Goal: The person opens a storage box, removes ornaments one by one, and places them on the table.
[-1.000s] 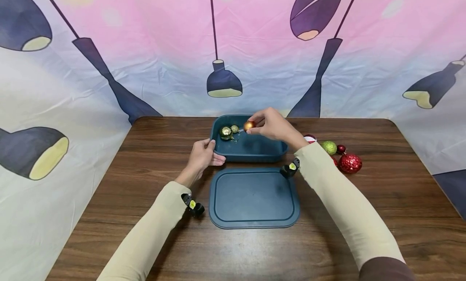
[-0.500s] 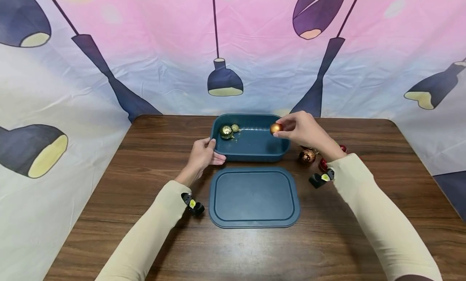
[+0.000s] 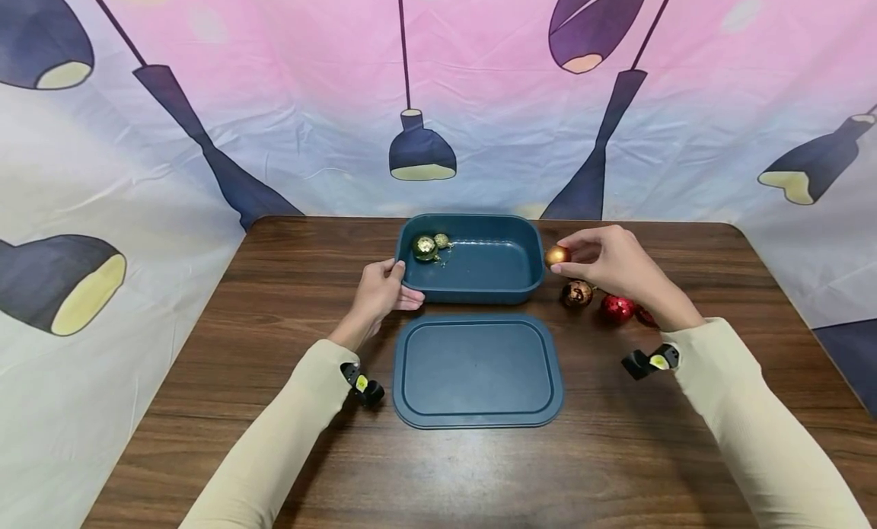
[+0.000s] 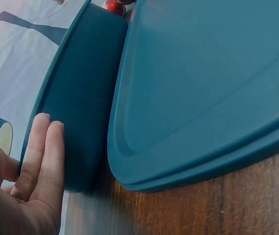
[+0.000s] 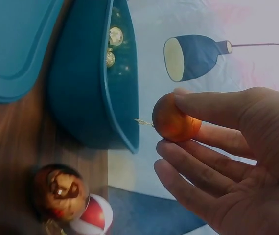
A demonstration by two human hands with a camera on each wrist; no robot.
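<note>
My right hand (image 3: 610, 262) pinches a matte gold-orange Christmas bauble (image 3: 557, 256) between thumb and fingers, beside the right end of a teal box (image 3: 479, 294). In the right wrist view, a gold string trails from the bauble (image 5: 171, 120) toward the box's rim. My left hand (image 3: 380, 289) holds the box's near left corner, two straight fingers (image 4: 49, 161) along its outer wall and the thumb at the rim. Inside the box lie a shiny gold-green bauble (image 3: 425, 247) and a small glittery gold one (image 3: 441, 240).
A matching flat lid (image 3: 478, 373) lies on the wooden table in front of the box. Right of the box sit a copper bauble (image 3: 577, 294) and a red bauble (image 3: 617, 309). A red-and-white bauble (image 5: 94, 215) shows in the right wrist view. A printed cloth (image 3: 329, 95) hangs behind.
My right hand has moved right with the gold-orange bauble, from over the box to past its right end. The left hand stays at the box's corner.
</note>
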